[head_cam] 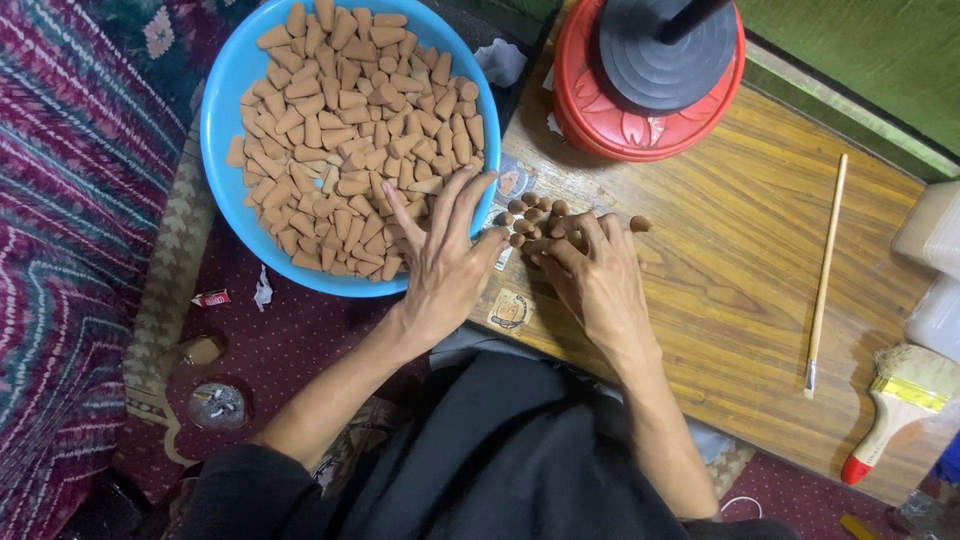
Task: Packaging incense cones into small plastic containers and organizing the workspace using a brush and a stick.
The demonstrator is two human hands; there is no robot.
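Observation:
A round blue basin [225, 110] holds several tan cone-shaped clay pieces [340, 120]. My left hand [445, 255] reaches over its near rim with fingers spread, fingertips touching the cones, holding nothing that I can see. My right hand [590, 275] rests on the wooden board [740, 250], fingers curled over a small cluster of brown cone pieces [530, 215] standing on the board. One piece [640, 223] stands apart to the right. Whether the right fingers pinch a piece is hidden.
A red round base with a dark turntable [655, 70] stands at the board's far edge. A thin long brush [825, 270] and a wide paintbrush with a red handle [895, 405] lie to the right. White containers [935, 260] sit at the right edge. A patterned rug [70, 250] lies to the left.

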